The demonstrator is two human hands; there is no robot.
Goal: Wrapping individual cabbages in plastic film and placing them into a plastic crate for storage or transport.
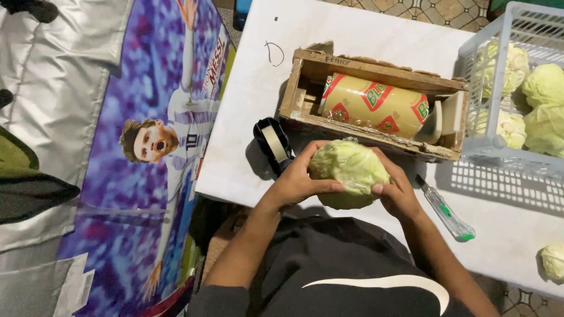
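A pale green cabbage (pixel 348 170) wrapped in clear film is held between both hands at the near edge of the white table (pixel 364 35). My left hand (pixel 299 179) cups its left side with the thumb across the front. My right hand (pixel 396 188) grips its right side. Just behind the cabbage sits a rough wooden box (pixel 305 79) holding a large roll of cling film (pixel 376 105) with red and green printing.
A black tape dispenser (pixel 273 144) lies left of the box. A green-tipped cutter (pixel 446 211) lies right of my hand. A white plastic basket (pixel 487 58) at the right holds several cabbages (pixel 543 85). One more cabbage (pixel 553 261) sits at the table's right edge. A printed banner (pixel 158 147) covers the floor at left.
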